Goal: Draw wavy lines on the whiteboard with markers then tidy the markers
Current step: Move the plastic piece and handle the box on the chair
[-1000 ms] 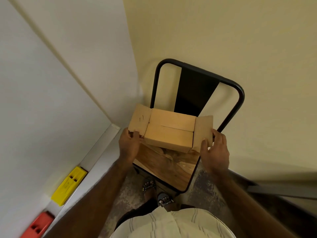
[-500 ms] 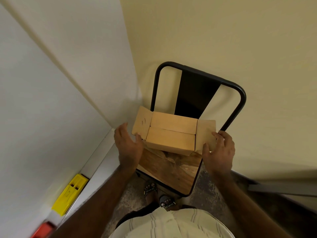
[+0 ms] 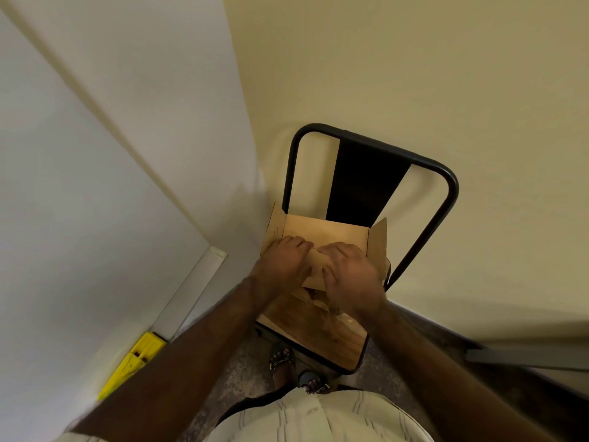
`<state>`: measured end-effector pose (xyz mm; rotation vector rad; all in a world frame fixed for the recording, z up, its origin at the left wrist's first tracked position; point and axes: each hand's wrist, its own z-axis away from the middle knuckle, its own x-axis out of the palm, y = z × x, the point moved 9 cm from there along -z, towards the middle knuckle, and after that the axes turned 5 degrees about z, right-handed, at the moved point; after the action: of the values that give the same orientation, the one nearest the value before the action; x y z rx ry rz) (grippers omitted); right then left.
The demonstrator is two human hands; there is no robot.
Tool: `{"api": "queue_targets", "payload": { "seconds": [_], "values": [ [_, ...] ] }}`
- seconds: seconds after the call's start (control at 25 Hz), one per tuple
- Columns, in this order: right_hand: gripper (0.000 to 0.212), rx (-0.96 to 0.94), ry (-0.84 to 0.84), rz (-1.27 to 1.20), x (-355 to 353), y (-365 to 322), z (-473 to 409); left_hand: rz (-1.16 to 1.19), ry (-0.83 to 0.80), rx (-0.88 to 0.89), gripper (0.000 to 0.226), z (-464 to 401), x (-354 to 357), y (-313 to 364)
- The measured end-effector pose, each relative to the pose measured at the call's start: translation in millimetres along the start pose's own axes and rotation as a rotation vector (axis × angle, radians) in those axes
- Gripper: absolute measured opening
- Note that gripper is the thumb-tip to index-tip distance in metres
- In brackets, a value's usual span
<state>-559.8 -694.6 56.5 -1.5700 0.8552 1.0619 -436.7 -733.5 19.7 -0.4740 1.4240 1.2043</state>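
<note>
Cardboard box sits at the rear of the wooden seat of a black metal-framed chair, centre of the frame, against the cream wall. Both hands have moved from the outer side flaps, where they were half a second ago, onto the near top flap. The left hand and the right hand now lie side by side on that flap, fingers extended toward the centre seam and pressing or prising it; which of the two cannot be determined. Neither hand holds a marker. The two side flaps stand upright at the left and right ends of the box, and the far flap lies flat. No markers are visible; whether they are inside the box cannot be confirmed. The whiteboard fills the left of the frame, with a yellow block, probably an eraser, on its ledge at lower left. Judged from this, the hands are working the box flaps, either to fetch markers or to close the box.
</note>
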Motion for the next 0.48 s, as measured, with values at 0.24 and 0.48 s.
{"api": "queue_targets", "payload": {
  "seconds": [0.24,0.48],
  "values": [
    [0.047,0.064,-0.200,0.024,32,22,-9,-0.056,-0.074,-0.002,0.063,-12,2,-8],
    [0.045,0.049,-0.201,0.010,38,29,-3,0.048,-0.019,0.006,0.057,-10,-1,-10]
  ]
}}
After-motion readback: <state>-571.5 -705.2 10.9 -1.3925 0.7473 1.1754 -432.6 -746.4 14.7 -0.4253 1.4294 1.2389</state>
